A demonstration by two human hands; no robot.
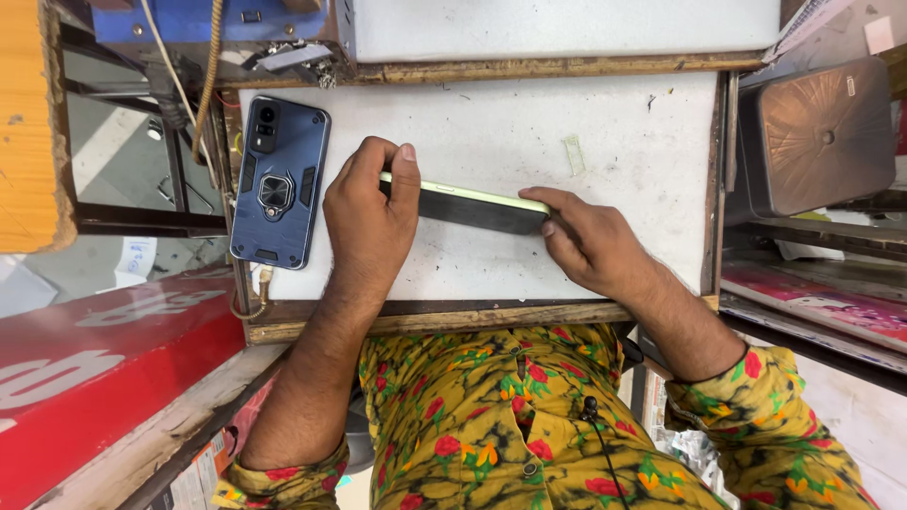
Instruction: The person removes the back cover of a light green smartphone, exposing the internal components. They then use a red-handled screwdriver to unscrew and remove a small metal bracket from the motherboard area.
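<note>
The small white worktop (567,255) is hemmed in on every side; a worn wooden lip (425,321) runs along its near edge, a wooden strip bounds its far edge, and a dark upright frame (723,179) closes the right side; most open room lies on the bare white surface beyond the hands and toward the right. At the left margin a dark blue rugged phone case with a ring holder (280,181) lies flat, just beside the left hand (370,222) but apart from it. A slim pale green phone with a black face (472,206) stands on its long edge near the middle of the worktop, slightly tilted; the left hand curls closed around its left end, thumb over the top edge; the right hand (588,241) pinches its right end, fingers (557,201) loosely bent, only the fingertips touching. A copper-toned metal box (820,132) sits outside the frame at right.
</note>
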